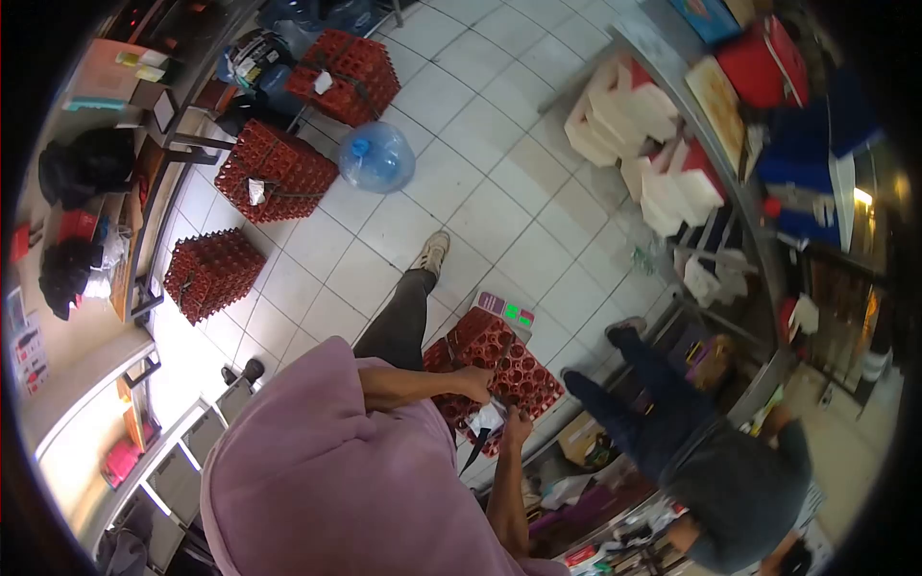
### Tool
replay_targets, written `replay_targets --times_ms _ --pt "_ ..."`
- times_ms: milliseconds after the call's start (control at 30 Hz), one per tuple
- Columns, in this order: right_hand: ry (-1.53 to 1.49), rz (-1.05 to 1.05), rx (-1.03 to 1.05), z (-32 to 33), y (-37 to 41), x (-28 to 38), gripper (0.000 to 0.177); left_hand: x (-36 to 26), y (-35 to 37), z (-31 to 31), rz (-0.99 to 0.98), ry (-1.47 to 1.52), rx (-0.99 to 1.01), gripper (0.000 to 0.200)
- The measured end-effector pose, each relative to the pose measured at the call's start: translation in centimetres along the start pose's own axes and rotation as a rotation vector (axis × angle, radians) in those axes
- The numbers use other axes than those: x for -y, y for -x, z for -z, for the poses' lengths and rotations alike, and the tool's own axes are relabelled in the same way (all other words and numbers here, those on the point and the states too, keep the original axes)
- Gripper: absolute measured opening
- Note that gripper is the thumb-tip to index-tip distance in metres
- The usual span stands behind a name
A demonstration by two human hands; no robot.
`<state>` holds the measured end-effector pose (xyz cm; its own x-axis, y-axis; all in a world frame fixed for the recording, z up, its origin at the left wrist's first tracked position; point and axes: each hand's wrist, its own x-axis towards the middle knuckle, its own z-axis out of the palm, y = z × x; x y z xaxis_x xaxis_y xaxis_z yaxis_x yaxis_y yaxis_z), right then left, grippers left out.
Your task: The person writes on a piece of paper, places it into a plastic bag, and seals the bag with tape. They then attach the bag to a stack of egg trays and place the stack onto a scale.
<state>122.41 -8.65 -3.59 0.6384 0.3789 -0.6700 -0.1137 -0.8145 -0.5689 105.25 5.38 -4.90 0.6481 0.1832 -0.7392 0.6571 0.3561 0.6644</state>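
A stack of red egg-tray-like pieces (528, 380) stands on the floor in front of me, beside a device with a green lit display (506, 309). A dark strap (474, 449) runs over the stack and hangs down at its near side. My left hand (473, 384) is closed on top of the stack, near the strap. My right hand (520, 425) is closed at the stack's near right edge. What each hand grips is too small to make out. Between and below my hands lies a crumpled whitish piece (486, 419).
More strapped red stacks (274, 173) stand at the upper left, near a blue water jug (376, 157). Another person (735, 485) is at the lower right, beside shelves. White containers (624, 110) sit at the upper right by a metal table (691, 91).
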Motion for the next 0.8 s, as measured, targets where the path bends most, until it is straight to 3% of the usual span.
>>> replay_targets --times_ms 100,400,600,800 --pt "-0.068 -0.021 -0.006 -1.4 0.8 4.3 0.021 -3.4 2.0 6.5 -0.029 -0.048 0.065 0.064" --pt "-0.106 0.208 0.128 -10.9 -1.5 21.5 0.012 -9.4 8.0 21.2 -0.112 -0.087 -0.271 0.062" --pt "0.087 0.486 0.133 -16.2 -5.8 32.9 0.017 -12.8 9.5 29.9 -0.167 -0.065 -0.516 0.063" --pt "0.240 0.614 0.217 -20.2 -10.4 43.7 0.019 -16.4 8.4 37.0 -0.091 -0.017 -0.607 0.064"
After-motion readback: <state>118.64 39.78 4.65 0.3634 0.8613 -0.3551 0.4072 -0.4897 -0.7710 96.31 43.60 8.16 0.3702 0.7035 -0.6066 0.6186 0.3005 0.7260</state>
